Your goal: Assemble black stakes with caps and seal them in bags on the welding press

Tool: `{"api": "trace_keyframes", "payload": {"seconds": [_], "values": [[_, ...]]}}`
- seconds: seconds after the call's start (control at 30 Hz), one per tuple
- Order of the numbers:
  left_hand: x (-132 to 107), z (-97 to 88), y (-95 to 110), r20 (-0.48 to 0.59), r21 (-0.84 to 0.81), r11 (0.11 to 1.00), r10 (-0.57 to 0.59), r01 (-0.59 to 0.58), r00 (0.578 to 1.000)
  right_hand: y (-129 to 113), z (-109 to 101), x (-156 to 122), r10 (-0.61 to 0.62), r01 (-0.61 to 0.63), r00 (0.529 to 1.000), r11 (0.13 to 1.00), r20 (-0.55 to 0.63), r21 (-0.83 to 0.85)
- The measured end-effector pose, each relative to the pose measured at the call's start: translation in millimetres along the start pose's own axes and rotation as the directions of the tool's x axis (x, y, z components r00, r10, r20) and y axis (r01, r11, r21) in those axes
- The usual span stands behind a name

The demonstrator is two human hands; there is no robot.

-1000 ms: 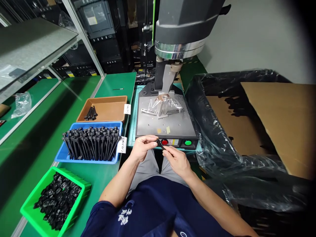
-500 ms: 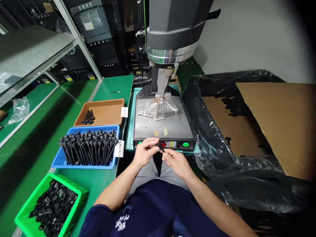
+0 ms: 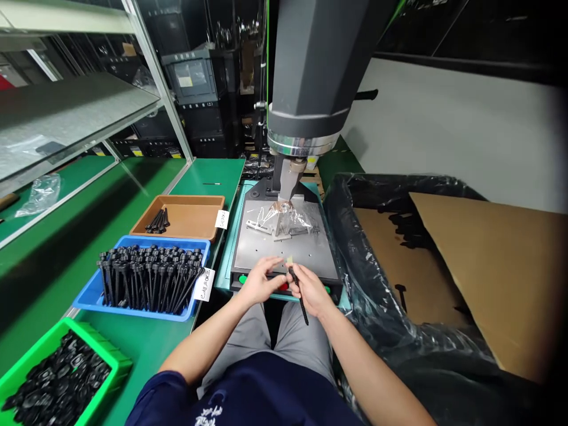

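My right hand pinches a long, thin black plastic part, its upper end at my fingertips and its shaft slanting down toward my lap. Just left of it, my left hand has its thumb and fingers apart, with nothing visible between them. Both hands are over the front edge of a machine's metal plate. A green button and a partly covered red button show near my left hand. On the plate, clear film covers a metal fixture below the machine head.
At left, a blue tray holds many similar black parts. Behind it a brown tray has several more, and a green bin holds small black pieces. To the right stands a black-lined box with cardboard and black parts.
My hands have come apart; the left has let go of the black part. My right hand now holds it alone, its shaft pointing down. The camera view has tilted up and shifted.
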State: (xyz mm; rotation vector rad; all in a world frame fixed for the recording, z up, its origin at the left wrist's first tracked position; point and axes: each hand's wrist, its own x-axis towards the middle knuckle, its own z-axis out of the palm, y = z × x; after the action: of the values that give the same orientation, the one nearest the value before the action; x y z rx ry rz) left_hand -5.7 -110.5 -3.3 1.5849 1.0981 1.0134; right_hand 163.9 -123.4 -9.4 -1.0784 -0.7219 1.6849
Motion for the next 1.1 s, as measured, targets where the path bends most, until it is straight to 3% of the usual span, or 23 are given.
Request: {"api": "trace_keyframes", "payload": {"seconds": [0.13,0.2,0.37,0.47,0.57,0.67,0.77,0.9,1.0,1.1], "values": [[32,-19.5,-11,-0.247,-0.065,0.992,-0.122,0.109,0.961,-23,-15,40,-0.109,0.110,0.988,0.994,-0.106,0.005],[48,-29.1,-15,-0.233,-0.077,0.988,-0.147,0.132,0.961,-33,-20,60,-0.134,0.135,0.983,0.991,-0.125,0.000],[78,-37.9,-27,-0.070,-0.197,0.975,-0.115,0.099,0.991,-42,-20,105,-0.113,0.120,0.990,0.990,-0.088,0.075],[87,-36.0,-29,-0.092,-0.368,0.928,-0.104,0.063,0.990,-39,-15,118,-0.103,0.106,0.994,0.979,-0.027,0.172],[91,-35.9,-22,-0.122,-0.500,0.863,-0.162,0.080,0.979,-38,-9,123,-0.206,0.195,0.978,0.963,0.044,0.184],[92,-38.8,-9,-0.169,-0.533,0.844,-0.178,0.062,0.969,-44,-5,129,-0.371,0.366,0.927,0.926,0.048,0.091],[96,-42.2,3,-0.223,-0.520,0.854,-0.154,0.017,0.963,-55,-4,138,-0.553,0.546,0.833,0.828,-0.021,-0.127],[105,-45.8,12,-0.245,-0.498,0.867,-0.130,-0.009,0.961,-70,-3,151,-0.704,0.637,0.709,0.663,-0.038,-0.394],[114,-48.6,18,-0.240,-0.494,0.869,-0.113,-0.021,0.964,-78,3,156,-0.744,0.661,0.668,0.602,-0.015,-0.449],[121,-51.7,24,-0.238,-0.492,0.870,-0.091,-0.039,0.967,-83,10,161,-0.733,0.649,0.680,0.614,-0.018,-0.450]]}}
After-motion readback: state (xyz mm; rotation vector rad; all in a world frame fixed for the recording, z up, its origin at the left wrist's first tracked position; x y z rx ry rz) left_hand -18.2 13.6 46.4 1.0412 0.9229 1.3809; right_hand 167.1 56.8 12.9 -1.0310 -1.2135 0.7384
